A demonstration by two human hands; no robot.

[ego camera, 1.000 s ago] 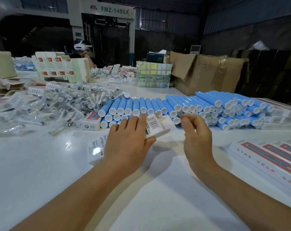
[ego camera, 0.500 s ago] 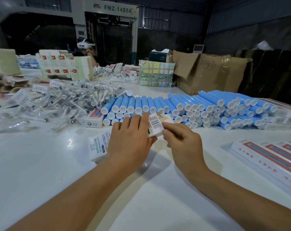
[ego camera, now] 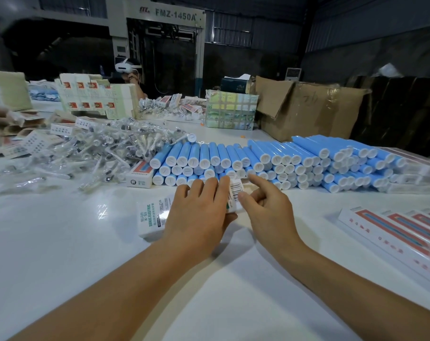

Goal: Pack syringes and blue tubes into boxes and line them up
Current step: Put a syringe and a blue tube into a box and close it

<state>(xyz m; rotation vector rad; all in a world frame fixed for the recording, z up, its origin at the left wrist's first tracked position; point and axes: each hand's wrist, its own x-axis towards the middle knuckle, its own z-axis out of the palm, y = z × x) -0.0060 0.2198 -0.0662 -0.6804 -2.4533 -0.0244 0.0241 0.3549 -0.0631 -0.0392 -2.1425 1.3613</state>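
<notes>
a: how far along?

b: early, i'd judge. the left hand [ego camera: 199,212] lies over a white box [ego camera: 151,217] on the table [ego camera: 61,242], thumb tucked under it, while the right hand [ego camera: 265,207] pinches its end flap [ego camera: 235,191].

a: counts?

b: five packed boxes [ego camera: 393,232] lined up at right (edge cuts them), dozens of blue tubes [ego camera: 258,161] stacked behind, bagged syringes [ego camera: 98,153] heaped left, too many to count.

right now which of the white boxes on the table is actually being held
The white box lettered "sonic electric", under the left hand, with the right hand at its barcoded end. The small box beside the blue tubes lies untouched.
</notes>
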